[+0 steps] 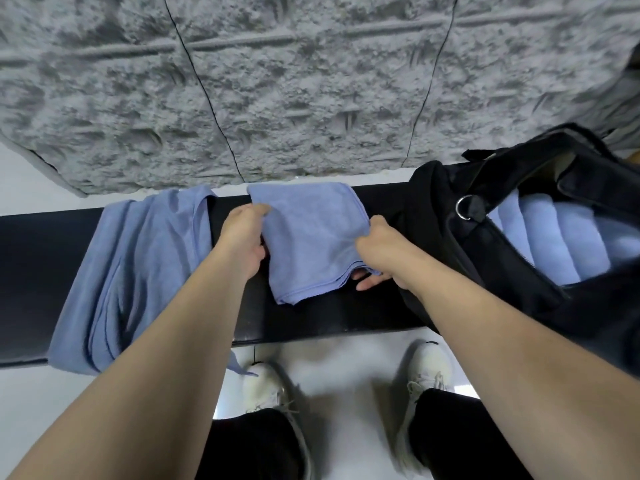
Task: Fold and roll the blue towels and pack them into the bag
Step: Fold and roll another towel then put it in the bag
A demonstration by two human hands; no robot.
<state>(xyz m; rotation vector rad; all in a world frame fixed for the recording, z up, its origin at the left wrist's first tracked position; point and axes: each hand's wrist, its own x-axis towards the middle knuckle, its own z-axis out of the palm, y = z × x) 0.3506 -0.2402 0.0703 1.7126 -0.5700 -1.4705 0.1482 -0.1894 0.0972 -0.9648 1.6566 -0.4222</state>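
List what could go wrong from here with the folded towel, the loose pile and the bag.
1. The folded towel is gripped only at its side edges by the left hand and right hand; its stacked layers could slip apart during rolling.
2. The unfolded towels drape over the bench edge and might slide to the floor.
3. The bag already holds rolled towels, so room may be tight.
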